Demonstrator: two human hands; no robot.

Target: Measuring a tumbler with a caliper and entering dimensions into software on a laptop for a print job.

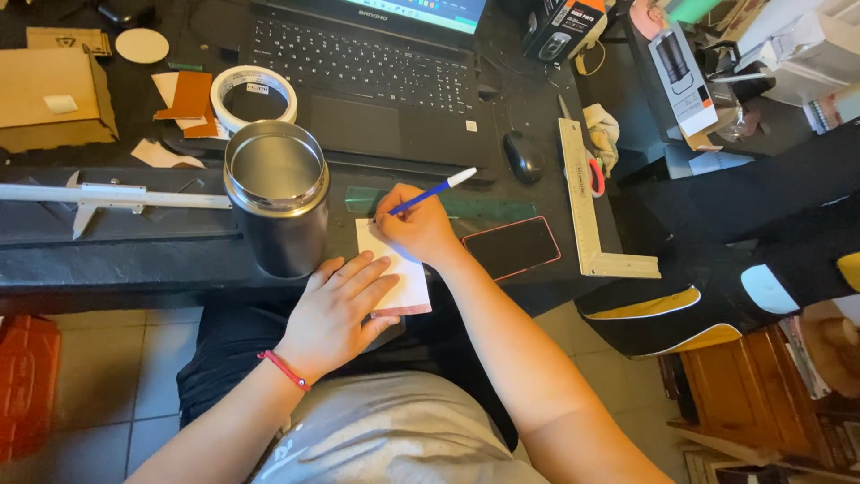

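My right hand (419, 226) grips a blue pen (432, 191) with a white cap end, its tip down on a small white card (408, 285) at the desk's near edge. My left hand (339, 306) lies flat on that card, fingers spread, pinning its left part; a red cord bracelet sits on the wrist. The card has a pinkish lower edge and hangs slightly over the desk edge. A steel cylindrical cup (276, 195) stands right beside my left hand, to its upper left.
On the dark desk (107, 260) lie a green ruler (484, 208), a phone in a red case (511, 246), a metal square (584, 202), a caliper (98, 197), a tape roll (253, 94), a mouse (524, 157), a laptop (376, 72) and cardboard pieces (54, 94).
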